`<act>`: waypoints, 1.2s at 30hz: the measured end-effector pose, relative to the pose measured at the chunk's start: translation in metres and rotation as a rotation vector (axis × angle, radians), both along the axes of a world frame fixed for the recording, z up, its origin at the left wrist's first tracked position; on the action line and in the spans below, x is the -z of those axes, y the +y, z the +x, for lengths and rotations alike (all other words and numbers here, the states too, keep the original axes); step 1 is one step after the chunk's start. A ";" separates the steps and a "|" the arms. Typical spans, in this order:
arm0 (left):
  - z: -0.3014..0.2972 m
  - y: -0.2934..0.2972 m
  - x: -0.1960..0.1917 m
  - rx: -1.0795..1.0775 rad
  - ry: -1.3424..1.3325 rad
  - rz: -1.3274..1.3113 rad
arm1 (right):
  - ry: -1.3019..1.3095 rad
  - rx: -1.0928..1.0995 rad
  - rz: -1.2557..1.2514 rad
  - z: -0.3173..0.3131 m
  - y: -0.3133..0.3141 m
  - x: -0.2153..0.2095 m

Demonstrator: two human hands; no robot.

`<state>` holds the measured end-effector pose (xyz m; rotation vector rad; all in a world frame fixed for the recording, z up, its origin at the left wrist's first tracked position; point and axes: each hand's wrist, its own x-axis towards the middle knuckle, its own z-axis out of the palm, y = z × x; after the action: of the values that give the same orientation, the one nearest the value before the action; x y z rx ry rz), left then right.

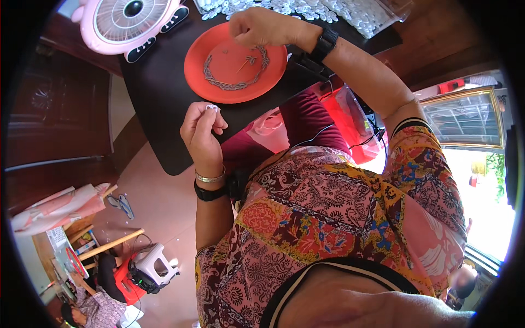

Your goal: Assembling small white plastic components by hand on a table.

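My left hand point(201, 133) is closed in a pinch near the front of the dark table. Between its thumb and fingertips shows a small white piece point(211, 107), too small to name exactly. My right hand point(261, 27) hovers above the far side of an orange-red round plate point(194, 70), its fingers curled together. Whatever they may grip is hidden. On the plate, many small grey-brown slender pieces point(234, 86) lie in a ring, with a few loose ones inside it. Beyond the plate is a spread of small white plastic pieces point(262, 7).
A pink fan point(133, 22) stands at the far left of the black table point(150, 101). Clear plastic point(391, 12) edges the white pieces. A cable point(314, 134) crosses my lap. Another person point(101, 306) sits at lower left, beside a grey-white plastic stool point(156, 266).
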<state>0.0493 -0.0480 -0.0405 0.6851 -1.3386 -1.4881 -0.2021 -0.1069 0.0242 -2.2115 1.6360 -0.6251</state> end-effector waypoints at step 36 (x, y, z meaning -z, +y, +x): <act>-0.043 0.023 -0.044 0.145 -0.266 -0.109 | -1.133 0.038 0.112 0.050 0.121 0.026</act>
<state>0.0062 -0.0247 0.0034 0.7480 -1.6903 -1.4620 -0.1518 0.0142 -0.0022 -1.2589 1.0307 -1.3963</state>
